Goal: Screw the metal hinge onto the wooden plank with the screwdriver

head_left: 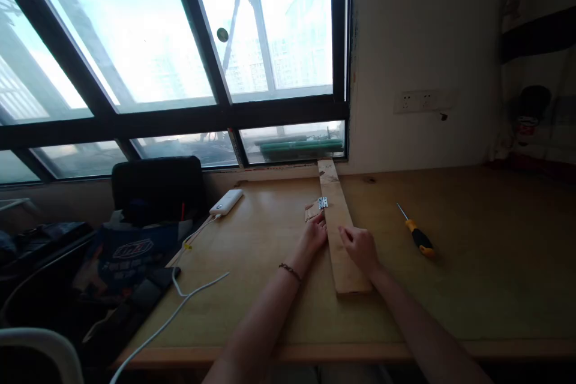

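Note:
A long wooden plank (339,234) lies lengthwise on the wooden table, its far end near the window sill. A small silver hinge (323,203) spans the plank's left edge and a small wooden block (312,211) beside it. My left hand (316,233) is at that edge just below the hinge, fingers curled toward the block; its grip is partly hidden. On the plank's right side rests my right hand (360,247), fingers closed with thumb and forefinger together. Anything pinched there is too small to make out. To the right lies a screwdriver (418,237) with a yellow and black handle.
A white power bank (227,202) with a white cable (193,293) lies on the table (486,288) at the left. Beyond the table's left edge stand a black chair (157,186) and a printed bag (130,255). Window and wall bound the back.

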### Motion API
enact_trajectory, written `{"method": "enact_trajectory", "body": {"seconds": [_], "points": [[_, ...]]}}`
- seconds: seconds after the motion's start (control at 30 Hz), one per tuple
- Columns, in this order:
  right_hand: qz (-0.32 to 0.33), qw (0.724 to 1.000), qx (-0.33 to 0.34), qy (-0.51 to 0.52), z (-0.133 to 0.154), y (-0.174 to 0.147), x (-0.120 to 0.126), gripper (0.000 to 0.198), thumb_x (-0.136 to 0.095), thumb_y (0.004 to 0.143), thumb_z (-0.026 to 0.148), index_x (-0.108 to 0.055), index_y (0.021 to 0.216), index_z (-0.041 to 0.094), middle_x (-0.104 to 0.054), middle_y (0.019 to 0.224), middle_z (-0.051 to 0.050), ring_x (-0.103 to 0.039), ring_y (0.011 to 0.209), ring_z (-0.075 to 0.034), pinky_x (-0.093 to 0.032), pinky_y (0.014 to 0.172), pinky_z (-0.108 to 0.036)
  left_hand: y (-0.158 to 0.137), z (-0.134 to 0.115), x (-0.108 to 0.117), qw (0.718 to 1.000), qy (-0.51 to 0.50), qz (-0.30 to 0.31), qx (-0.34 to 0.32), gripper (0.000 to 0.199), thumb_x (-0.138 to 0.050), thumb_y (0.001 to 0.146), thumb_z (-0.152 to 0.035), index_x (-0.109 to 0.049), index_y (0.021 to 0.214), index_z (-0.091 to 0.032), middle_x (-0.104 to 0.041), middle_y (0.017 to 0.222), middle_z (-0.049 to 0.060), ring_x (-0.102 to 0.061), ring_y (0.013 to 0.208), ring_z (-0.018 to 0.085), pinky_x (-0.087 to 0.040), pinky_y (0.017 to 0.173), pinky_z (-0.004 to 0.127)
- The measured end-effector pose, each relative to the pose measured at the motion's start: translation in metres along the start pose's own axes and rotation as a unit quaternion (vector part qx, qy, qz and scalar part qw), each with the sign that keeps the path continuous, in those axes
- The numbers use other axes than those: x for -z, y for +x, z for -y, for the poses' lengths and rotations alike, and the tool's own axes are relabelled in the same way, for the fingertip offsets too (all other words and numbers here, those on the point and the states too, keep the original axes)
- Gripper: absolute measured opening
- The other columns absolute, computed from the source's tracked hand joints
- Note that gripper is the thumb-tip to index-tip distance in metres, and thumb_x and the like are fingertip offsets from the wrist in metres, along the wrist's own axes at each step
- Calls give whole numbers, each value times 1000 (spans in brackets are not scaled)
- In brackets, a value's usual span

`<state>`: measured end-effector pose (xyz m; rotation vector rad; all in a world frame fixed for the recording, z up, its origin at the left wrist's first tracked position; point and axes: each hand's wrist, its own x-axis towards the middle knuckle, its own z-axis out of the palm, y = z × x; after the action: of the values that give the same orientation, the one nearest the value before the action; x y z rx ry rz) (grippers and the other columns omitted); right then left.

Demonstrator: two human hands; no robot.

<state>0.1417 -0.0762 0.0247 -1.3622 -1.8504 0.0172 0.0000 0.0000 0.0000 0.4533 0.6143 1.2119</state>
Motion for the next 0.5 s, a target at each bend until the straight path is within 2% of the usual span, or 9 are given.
{"method": "enact_trajectory", "body": {"seconds": [0.13,0.27,0.33,0.5], "points": [[0,1000,-4,-1,0,0,2,42,-37,89,36,-53,55,17,-62,56,-6,-50,50,-11,-21,52,-26,17,8,0,997,-48,-32,-48,9,-54,78,-22,-58,83,-16,-64,75,6,-63,76,18,-51,76,33],[4,1000,-3,-2,2,1,4,42,-36,89,35,-52,56,17,-62,57,-5,-51,51,-11,-22,52,-26,34,10,4,995,-98,-17,-24,16,-51,80,-28,-59,84,-15,-65,77,8,-62,80,21,-50,79,37],[7,1000,-5,-2,3,1,4,42,-36,89,36,-51,55,17,-62,57,-5,-50,50,-11,-22,53,-25,42,9,5,992,-118,-9,-32,16,-51,79,-28,-60,83,-15,-65,77,7,-63,78,20,-49,81,37],[16,1000,-12,-4,1,0,2,42,-36,89,36,-50,54,17,-60,55,-4,-48,49,-11,-23,53,-25,52,3,2,993,-117,-14,-23,15,-56,75,-28,-60,80,-15,-65,75,6,-63,80,20,-47,84,37]]}}
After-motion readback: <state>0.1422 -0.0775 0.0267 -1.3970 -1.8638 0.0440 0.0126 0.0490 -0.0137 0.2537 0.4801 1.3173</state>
